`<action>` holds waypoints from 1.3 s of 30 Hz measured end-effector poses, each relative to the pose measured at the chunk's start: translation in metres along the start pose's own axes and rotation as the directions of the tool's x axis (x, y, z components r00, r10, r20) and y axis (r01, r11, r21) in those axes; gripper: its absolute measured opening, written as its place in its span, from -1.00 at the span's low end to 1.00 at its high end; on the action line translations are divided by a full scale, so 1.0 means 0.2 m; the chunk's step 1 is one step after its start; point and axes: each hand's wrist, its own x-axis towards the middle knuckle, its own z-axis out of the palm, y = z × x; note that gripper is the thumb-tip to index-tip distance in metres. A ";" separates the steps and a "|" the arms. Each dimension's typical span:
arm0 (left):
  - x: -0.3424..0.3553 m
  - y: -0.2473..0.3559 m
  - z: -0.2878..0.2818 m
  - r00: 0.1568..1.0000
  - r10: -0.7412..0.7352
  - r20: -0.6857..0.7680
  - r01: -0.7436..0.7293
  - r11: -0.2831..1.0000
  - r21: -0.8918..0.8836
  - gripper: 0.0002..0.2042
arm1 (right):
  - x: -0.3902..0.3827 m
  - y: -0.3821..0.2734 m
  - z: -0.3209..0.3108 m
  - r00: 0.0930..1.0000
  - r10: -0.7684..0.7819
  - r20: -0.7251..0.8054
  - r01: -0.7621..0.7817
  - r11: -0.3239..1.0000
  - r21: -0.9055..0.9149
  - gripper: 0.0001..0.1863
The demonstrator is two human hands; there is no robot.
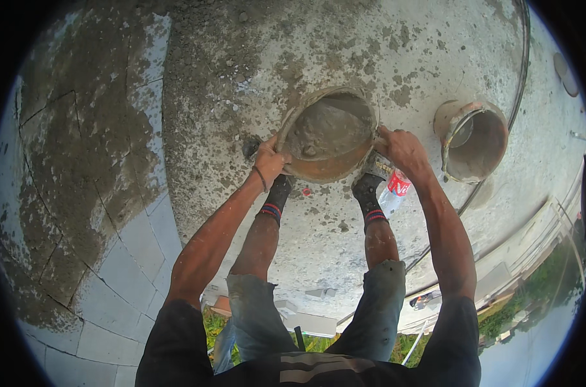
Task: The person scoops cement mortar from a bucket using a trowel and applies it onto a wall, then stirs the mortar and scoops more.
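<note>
A round bucket (318, 169) filled with wet grey mortar sits between my feet on a rough concrete floor (344, 51). My left hand (270, 160) grips the bucket's rim on its left side. My right hand (401, 149) grips the rim on its right side. The bucket is tilted a little toward me. Both my forearms reach down to it from the lower edge of the picture, outside my legs.
A second, nearly empty bucket (476, 138) with a wire handle stands to the right. A plastic bottle with a red label (394, 190) lies by my right foot. A dark hose (522, 77) curves along the right. Pale blocks (119, 258) line the left.
</note>
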 end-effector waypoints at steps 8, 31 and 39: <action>-0.75 0.20 -0.30 1.000 0.027 -0.016 -0.026 0.998 0.053 -0.46 | -0.51 -0.52 -0.13 0.987 -0.057 0.153 -0.035 0.839 0.543 -0.43; -2.21 0.18 -1.12 0.930 0.183 -0.319 -0.331 0.795 -0.509 -0.51 | -1.77 -2.22 -0.63 0.913 0.375 -0.162 0.323 -0.422 0.847 -0.33; -2.50 -0.18 -1.71 0.937 0.061 -0.344 -0.240 0.827 -0.509 -0.45 | -1.58 -2.35 -0.72 0.524 0.767 -0.369 0.603 -0.028 0.797 -0.49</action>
